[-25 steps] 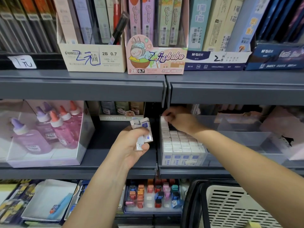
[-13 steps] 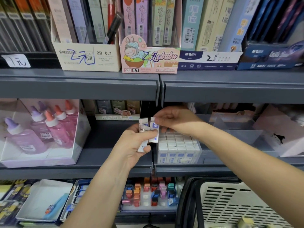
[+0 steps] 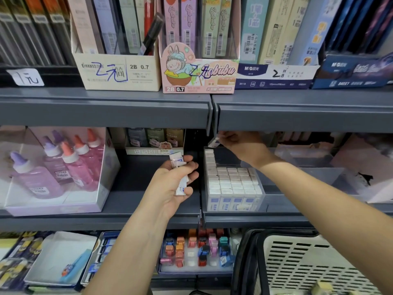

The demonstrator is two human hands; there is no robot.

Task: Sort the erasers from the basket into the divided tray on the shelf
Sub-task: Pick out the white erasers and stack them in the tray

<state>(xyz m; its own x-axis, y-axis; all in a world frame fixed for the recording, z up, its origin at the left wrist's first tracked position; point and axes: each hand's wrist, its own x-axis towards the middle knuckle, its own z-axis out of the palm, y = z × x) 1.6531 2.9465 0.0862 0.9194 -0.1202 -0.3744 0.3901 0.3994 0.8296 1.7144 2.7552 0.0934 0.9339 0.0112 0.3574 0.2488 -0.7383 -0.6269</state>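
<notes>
My left hand [image 3: 173, 180] is shut on a small stack of white erasers with blue labels [image 3: 179, 174], held in front of the middle shelf. My right hand [image 3: 241, 143] reaches under the upper shelf and pinches one eraser [image 3: 214, 143] above the back of the clear divided tray [image 3: 262, 191]. The tray's left compartment holds several rows of white erasers [image 3: 230, 179] standing on end. The cream basket [image 3: 297, 262] with a black rim sits at the bottom right, partly hidden by my right forearm.
A clear box of pink and purple glue bottles [image 3: 53, 169] stands on the left of the same shelf. The upper shelf edge [image 3: 297, 118] hangs just over my right hand. Below lies a tray of small coloured items [image 3: 195, 250]. Pencil-lead boxes [image 3: 197, 73] fill the top shelf.
My right hand took one eraser from the stack in my left hand and carried it up and right to the back of the tray. My left hand dropped slightly.
</notes>
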